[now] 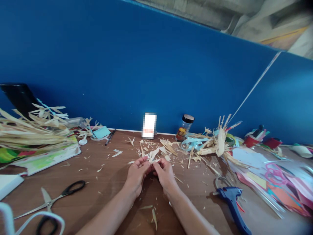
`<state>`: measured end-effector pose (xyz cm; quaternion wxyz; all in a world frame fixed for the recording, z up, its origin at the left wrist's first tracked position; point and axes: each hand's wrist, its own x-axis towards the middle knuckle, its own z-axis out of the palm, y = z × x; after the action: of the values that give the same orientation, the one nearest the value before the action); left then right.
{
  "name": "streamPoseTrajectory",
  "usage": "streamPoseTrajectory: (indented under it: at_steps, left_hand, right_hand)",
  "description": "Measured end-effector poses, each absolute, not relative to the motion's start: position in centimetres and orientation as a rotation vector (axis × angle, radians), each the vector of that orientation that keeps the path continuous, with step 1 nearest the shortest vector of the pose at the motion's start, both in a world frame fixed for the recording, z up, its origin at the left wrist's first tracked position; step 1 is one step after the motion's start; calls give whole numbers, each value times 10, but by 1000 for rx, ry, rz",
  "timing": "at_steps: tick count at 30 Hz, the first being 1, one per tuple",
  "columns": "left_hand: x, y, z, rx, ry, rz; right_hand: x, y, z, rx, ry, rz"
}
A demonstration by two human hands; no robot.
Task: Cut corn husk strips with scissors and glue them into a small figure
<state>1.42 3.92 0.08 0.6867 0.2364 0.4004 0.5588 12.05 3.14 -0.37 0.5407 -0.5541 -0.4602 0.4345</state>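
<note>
My left hand (pixel 139 171) and my right hand (pixel 163 171) meet over the middle of the brown table, thumbs and fingertips pinched together. Between them is a small pale piece of dried corn husk (pixel 153 156), its pointed ends sticking up past my fingers. How each finger grips it is partly hidden. Just beyond the hands lie loose husk scraps (pixel 168 147) and fine shavings. A few more slivers (pixel 154 218) rest between my forearms.
Open scissors (pixel 49 202) lie at left, near a husk pile (pixel 29 133). A blue glue gun (pixel 232 202) rests at right, beside coloured papers (pixel 281 186). A lidded jar (pixel 184 128), a husk bundle (pixel 221 140) and a pixelated upright object (pixel 149 125) stand along the blue partition (pixel 146 65).
</note>
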Motion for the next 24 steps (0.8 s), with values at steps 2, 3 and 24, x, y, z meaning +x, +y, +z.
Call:
streamPoseTrajectory:
  at_steps: [2,3,24]
  left_hand:
    - [14,39,0,521,885,1255]
    - [14,39,0,517,877,1257]
    - [-8,46,14,904,1014,938]
  right_hand:
    - [121,32,-4,-1324,-1092,1028]
    - [121,32,-3,-1328,-1090,1027]
    - [130,29,2,-1332,-1288,825]
